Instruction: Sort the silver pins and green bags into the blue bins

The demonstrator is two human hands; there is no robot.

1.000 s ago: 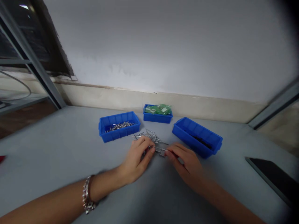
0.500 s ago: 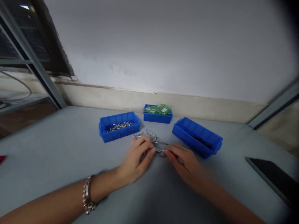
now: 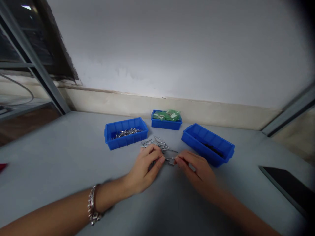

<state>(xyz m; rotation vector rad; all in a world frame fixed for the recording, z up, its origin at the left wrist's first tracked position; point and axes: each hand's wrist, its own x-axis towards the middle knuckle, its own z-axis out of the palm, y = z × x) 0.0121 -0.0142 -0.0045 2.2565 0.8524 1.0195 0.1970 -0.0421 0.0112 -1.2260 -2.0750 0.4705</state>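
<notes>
A loose pile of thin silver metal pins (image 3: 159, 143) lies on the grey table between the blue bins. My left hand (image 3: 145, 167) is at the near left side of the pile, thumb and forefinger pinched on a metal pin (image 3: 169, 159) that points right. From the other side, my right hand (image 3: 193, 165) pinches the pin's right end with thumb and forefinger. A short pin lies just below it. Whether the two hands grip one piece or two touching pieces is too small to tell.
Behind the pile stand a blue bin of silver pins (image 3: 126, 141), a small blue bin with green bags (image 3: 166, 124) and a blue bin with dark pieces (image 3: 206, 144). A dark flat device (image 3: 287, 186) lies at the right. The wall rises behind.
My right hand has shifted very slightly to the right, and its fingertips are a little farther from my left hand. My left hand has barely moved.
</notes>
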